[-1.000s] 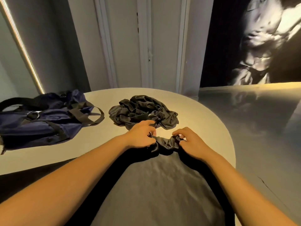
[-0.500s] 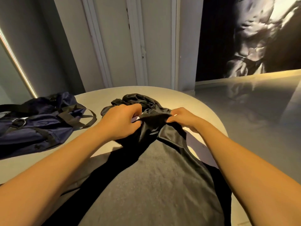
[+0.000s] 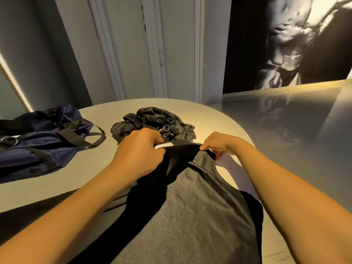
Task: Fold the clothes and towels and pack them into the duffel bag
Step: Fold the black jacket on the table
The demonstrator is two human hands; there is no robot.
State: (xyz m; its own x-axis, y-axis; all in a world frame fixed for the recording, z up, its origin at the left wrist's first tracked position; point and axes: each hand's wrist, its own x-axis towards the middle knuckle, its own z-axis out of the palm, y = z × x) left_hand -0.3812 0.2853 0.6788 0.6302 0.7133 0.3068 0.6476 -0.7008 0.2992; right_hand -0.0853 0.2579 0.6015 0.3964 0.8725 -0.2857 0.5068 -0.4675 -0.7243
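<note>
A dark grey garment (image 3: 200, 210) runs from the bottom of the view up to both hands, stretched taut above the round table (image 3: 57, 187). My left hand (image 3: 139, 155) grips its upper edge on the left, fingers curled round the fabric. On the right, my right hand (image 3: 217, 144) pinches the same edge. Just behind the hands lies a crumpled pile of black clothes (image 3: 154, 123). The navy duffel bag (image 3: 36, 143) with black straps lies flat at the table's left side.
The table's curved edge (image 3: 236, 126) drops to a glossy grey floor (image 3: 295, 130) on the right. White door panels (image 3: 152, 46) and a dark wall picture (image 3: 289, 40) stand behind the table.
Both hands lifted the garment's bunched end off the table and pulled it apart, so its edge is now stretched between them. The view tilted upward.
</note>
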